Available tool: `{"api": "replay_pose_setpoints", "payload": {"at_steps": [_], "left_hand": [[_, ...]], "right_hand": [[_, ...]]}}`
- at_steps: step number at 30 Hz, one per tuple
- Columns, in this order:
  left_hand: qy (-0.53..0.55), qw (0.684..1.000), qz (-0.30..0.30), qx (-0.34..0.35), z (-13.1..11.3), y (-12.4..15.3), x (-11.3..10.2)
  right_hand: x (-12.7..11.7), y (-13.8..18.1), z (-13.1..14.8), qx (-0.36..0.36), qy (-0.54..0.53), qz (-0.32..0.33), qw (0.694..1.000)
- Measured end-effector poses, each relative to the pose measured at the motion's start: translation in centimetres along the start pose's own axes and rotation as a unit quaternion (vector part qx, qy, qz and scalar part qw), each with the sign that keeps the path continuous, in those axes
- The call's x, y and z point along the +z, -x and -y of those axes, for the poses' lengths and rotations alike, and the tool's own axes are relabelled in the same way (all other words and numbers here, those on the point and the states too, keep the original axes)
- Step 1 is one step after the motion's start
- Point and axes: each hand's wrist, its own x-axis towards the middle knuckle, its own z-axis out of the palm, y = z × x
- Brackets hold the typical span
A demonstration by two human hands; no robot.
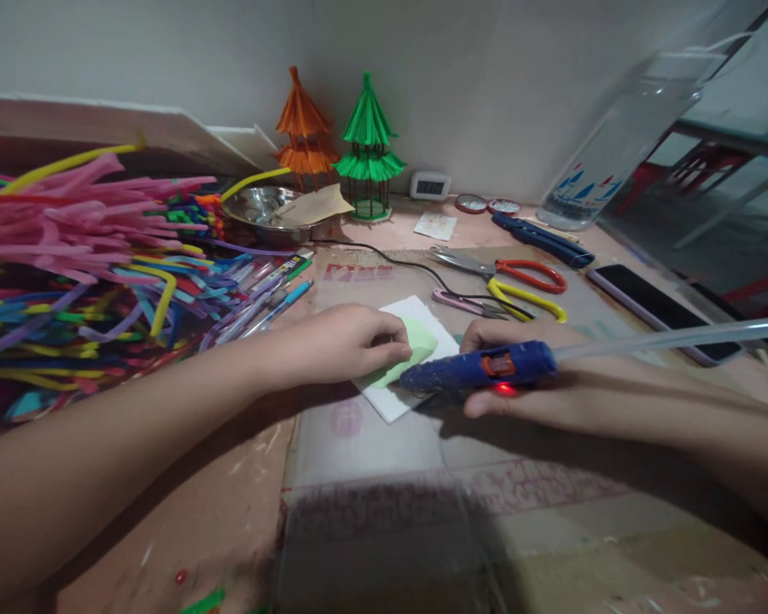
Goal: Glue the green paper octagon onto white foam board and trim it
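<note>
My right hand (518, 405) is wrapped round a blue hot glue gun (454, 372) with a red light lit on its side and a clear glue stick (678, 335) running out of its back end. The gun's tip points left, close to a light green piece of paper (421, 338). That piece lies over a white card (397, 408) turned cornerwise on the work surface. With its thumb and fingers closed together, my left hand (371, 341) pinches the green piece near its left side; the fingertips partly hide it.
Many pipe cleaners (90, 222) and several pens (275, 294) heap up at left. Behind stand an orange tower (304, 128), a green tower (368, 128) and a metal bowl (262, 213). Red-handled scissors (525, 273), yellow-handled pliers (531, 300), a phone (653, 307) and a water bottle (598, 162) lie or stand right.
</note>
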Motion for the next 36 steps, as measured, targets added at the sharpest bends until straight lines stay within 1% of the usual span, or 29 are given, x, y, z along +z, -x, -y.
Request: {"api": "replay_pose_setpoints", "payload": {"at_steps": [10, 18, 23, 29, 36], "left_hand": [[0.001, 1.0, 0.001, 0.002, 0.11, 0.01, 0.08], [-0.01, 1.0, 0.0, -0.003, -0.03, -0.02, 0.01], [-0.002, 1.0, -0.002, 0.0, -0.01, 0.09, 0.03], [-0.003, 1.0, 0.008, -0.019, -0.33, 0.05, -0.06], [-0.007, 1.0, 0.004, -0.008, -0.25, 0.04, -0.01]], "right_hand": [[0.39, -0.25, -0.1, 0.002, 0.006, -0.001, 1.0], [0.31, -0.23, -0.13, 0.007, -0.01, 0.018, 1.0], [0.15, -0.12, -0.32, 0.009, 0.001, 0.011, 1.0], [0.22, 0.01, -0.34, 0.014, 0.009, 0.006, 1.0], [0.04, 0.03, -0.81, 0.001, 0.003, 0.0, 1.0]]}}
